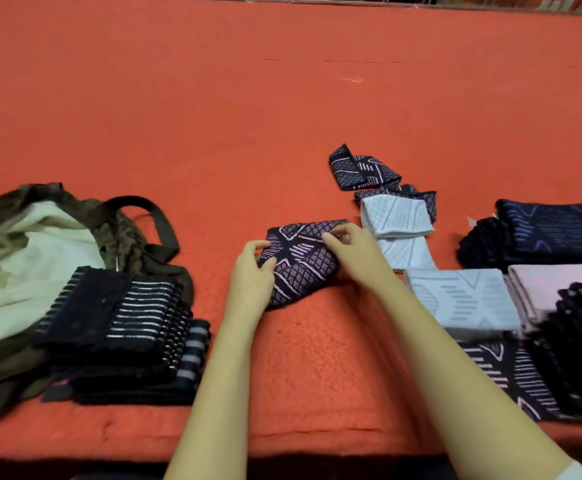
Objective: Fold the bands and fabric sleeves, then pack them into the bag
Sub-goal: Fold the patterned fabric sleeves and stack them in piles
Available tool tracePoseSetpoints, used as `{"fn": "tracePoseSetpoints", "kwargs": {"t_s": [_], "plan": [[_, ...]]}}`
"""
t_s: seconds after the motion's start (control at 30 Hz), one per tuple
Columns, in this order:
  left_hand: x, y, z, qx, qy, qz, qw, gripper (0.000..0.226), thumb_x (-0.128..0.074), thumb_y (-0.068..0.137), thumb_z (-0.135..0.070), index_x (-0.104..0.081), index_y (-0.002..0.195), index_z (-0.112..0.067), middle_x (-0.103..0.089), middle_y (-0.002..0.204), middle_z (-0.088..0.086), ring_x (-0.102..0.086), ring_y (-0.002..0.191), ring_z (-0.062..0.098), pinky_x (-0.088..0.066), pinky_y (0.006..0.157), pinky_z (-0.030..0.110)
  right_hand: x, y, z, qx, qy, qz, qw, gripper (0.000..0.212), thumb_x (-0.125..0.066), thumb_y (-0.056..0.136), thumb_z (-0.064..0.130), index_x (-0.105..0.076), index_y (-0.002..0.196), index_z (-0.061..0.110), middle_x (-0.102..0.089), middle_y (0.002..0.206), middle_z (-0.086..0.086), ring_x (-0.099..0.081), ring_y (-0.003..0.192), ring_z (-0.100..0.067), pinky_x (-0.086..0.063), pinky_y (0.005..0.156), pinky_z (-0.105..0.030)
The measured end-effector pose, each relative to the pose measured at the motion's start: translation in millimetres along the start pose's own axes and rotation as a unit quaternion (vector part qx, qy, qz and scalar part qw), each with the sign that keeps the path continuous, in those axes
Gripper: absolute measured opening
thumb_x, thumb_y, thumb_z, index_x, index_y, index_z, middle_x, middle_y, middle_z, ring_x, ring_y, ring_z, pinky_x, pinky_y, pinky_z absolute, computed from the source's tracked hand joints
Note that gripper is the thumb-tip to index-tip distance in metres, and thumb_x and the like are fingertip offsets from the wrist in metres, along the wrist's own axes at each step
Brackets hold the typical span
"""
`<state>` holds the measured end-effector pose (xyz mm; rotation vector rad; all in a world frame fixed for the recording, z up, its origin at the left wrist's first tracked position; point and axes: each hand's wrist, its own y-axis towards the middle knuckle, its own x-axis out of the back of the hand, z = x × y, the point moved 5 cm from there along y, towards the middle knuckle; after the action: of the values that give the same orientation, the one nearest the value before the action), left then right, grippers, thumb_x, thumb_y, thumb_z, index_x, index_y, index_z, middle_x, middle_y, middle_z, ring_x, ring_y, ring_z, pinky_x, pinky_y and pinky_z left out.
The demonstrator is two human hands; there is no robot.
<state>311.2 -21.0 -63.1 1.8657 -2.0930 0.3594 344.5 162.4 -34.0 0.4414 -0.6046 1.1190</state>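
Note:
A dark navy sleeve with a white diamond and stripe pattern lies folded in the middle of the orange surface. My left hand pinches its left edge. My right hand grips its upper right part with curled fingers. An olive bag with a cream lining lies open at the left. In front of the bag sits a stack of folded dark striped bands.
Loose patterned navy sleeves and white sleeves lie behind my right hand. Folded white, pink and dark pieces pile up at the right. The orange padded surface stretches far back to a wire fence.

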Motion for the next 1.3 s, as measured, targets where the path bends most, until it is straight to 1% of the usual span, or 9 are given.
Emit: {"fn": "tracePoseSetpoints", "kwargs": {"t_s": [0.2,0.33,0.53,0.63,0.7,0.8,0.97,1.13,1.3], "plan": [[5.5,2.4,-17.7,0.007,-0.003,-0.04,0.999,0.031,-0.046,0.096,-0.042,-0.058,0.109,-0.016,-0.06,0.102,-0.001,-0.055,0.096,0.015,-0.033,0.075,0.023,-11.6,-4.8,-2.8,-0.078,0.073,0.002,0.994,0.051,-0.069,0.083,0.03,-0.051,0.125,0.008,-0.058,0.106,-0.003,-0.057,0.103,-0.021,-0.045,0.093,-0.035],[-0.1,15.9,-14.7,0.003,0.033,-0.004,0.999,0.031,-0.06,0.09,-0.022,-0.055,0.121,-0.018,-0.061,0.116,0.003,-0.055,0.111,0.019,-0.038,0.088,0.024,-5.8,-1.3,-12.4,-0.113,0.099,-0.1,0.984,0.059,-0.073,0.074,0.029,-0.048,0.124,0.009,-0.048,0.12,-0.009,-0.049,0.111,-0.023,-0.04,0.102,-0.041],[-3.1,23.4,-17.3,-0.04,-0.035,0.036,0.998,0.025,-0.059,0.091,-0.023,-0.059,0.116,-0.02,-0.061,0.115,-0.006,-0.056,0.109,0.012,-0.039,0.089,0.019,-7.3,-0.6,-8.7,-0.053,0.187,-0.061,0.979,0.043,-0.067,0.083,0.011,-0.052,0.123,0.016,-0.049,0.081,0.004,-0.053,0.078,-0.013,-0.046,0.078,-0.035],[-0.9,28.3,-11.9,0.02,-0.125,0.017,0.992,0.027,-0.063,0.089,-0.03,-0.062,0.114,-0.018,-0.065,0.111,0.001,-0.061,0.095,0.007,-0.047,0.075,0.014,-6.6,-2.3,-3.3,0.003,0.167,-0.064,0.984,0.036,-0.064,0.085,0.011,-0.059,0.119,0.019,-0.06,0.103,0.005,-0.057,0.097,-0.01,-0.047,0.095,-0.034],[-2.6,31.9,-10.9,0.015,-0.093,0.031,0.995,0.033,-0.066,0.087,-0.023,-0.061,0.12,-0.02,-0.063,0.119,0.002,-0.059,0.104,0.009,-0.049,0.089,0.023,-9.6,-2.0,-2.6,0.026,0.169,-0.058,0.984,0.041,-0.06,0.086,0.005,-0.058,0.125,0.017,-0.059,0.122,0.001,-0.055,0.113,-0.014,-0.042,0.104,-0.038],[1.4,29.5,-25.7,-0.057,-0.083,0.043,0.994,0.044,-0.059,0.089,-0.007,-0.054,0.132,-0.019,-0.053,0.136,0.001,-0.047,0.126,0.011,-0.034,0.111,0.031,-4.9,-3.5,9.7,0.069,0.202,-0.065,0.975,0.053,-0.051,0.087,-0.004,-0.048,0.137,0.016,-0.047,0.139,0.0,-0.044,0.129,-0.014,-0.034,0.112,-0.04],[23.3,19.4,-52.7,-0.188,-0.125,-0.013,0.974,0.054,-0.047,0.093,0.001,-0.044,0.139,-0.026,-0.038,0.148,-0.003,-0.029,0.139,0.004,-0.021,0.113,0.015,11.3,-0.2,36.8,0.198,0.204,-0.091,0.954,0.068,-0.044,0.085,-0.002,-0.027,0.146,0.023,-0.029,0.148,0.007,-0.025,0.142,-0.013,-0.022,0.117,-0.045],[1.1,14.1,-20.6,-0.043,0.052,-0.029,0.997,0.045,-0.04,0.1,-0.02,-0.036,0.145,-0.016,-0.042,0.142,0.009,-0.04,0.128,0.017,-0.024,0.096,0.013,-29.7,-1.6,-9.3,0.003,0.168,-0.03,0.985,0.082,-0.062,0.086,0.021,-0.009,0.15,0.021,-0.022,0.148,-0.007,-0.047,0.122,-0.02,-0.038,0.107,-0.036],[7.2,-1.3,-21.0,-0.031,0.172,-0.084,0.981,0.04,-0.037,0.1,-0.028,-0.042,0.138,-0.018,-0.043,0.131,0.007,-0.051,0.111,0.026,-0.036,0.084,0.032,-26.3,-31.0,-17.6,-0.021,0.191,-0.086,0.978,0.056,-0.06,0.091,0.02,-0.034,0.14,0.012,-0.045,0.129,-0.009,-0.054,0.091,-0.001,-0.04,0.085,-0.014]]}}
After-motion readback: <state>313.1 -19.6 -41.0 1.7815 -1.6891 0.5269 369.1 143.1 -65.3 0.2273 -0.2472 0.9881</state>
